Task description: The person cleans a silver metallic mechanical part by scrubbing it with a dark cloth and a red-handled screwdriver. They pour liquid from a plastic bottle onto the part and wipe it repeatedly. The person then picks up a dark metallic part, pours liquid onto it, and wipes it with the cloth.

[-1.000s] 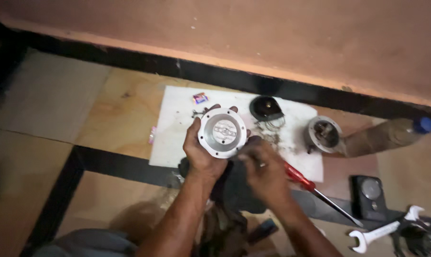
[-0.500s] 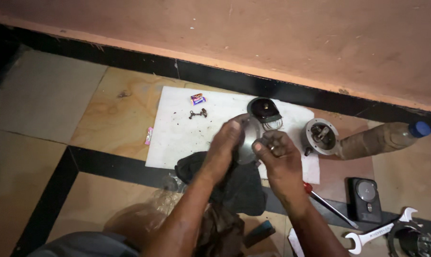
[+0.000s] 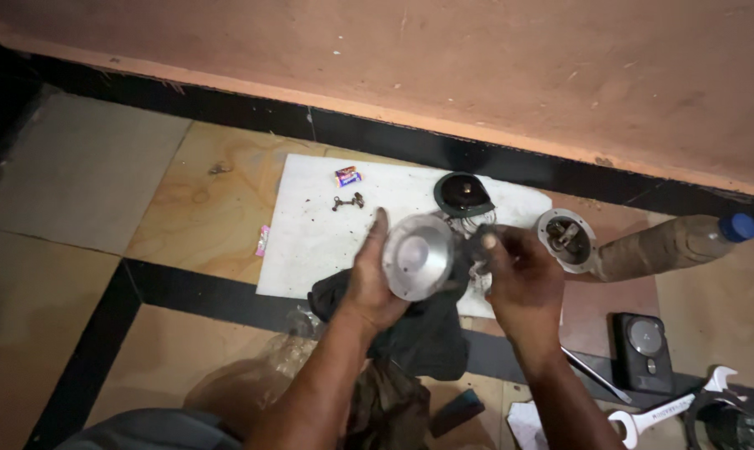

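The scene is dim and warm-toned, the brightest patch being the white sheet point(image 3: 327, 242) on the floor, which reads pale but not blown out. Just right of the sheet's middle, the round metal cover point(image 3: 417, 257) catches a soft sheen (no hard glare). Left of the sheet the floor falls into deep shadow toward the frame edge. Below the sheet, the forearms are soft and slightly blurred. Fine detail is grainy throughout.

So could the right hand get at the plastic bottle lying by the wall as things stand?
Probably yes. The bottle lies on the floor just beyond the right hand with nothing between them, though the fingers already pinch a small dark part, so they would need freeing first.
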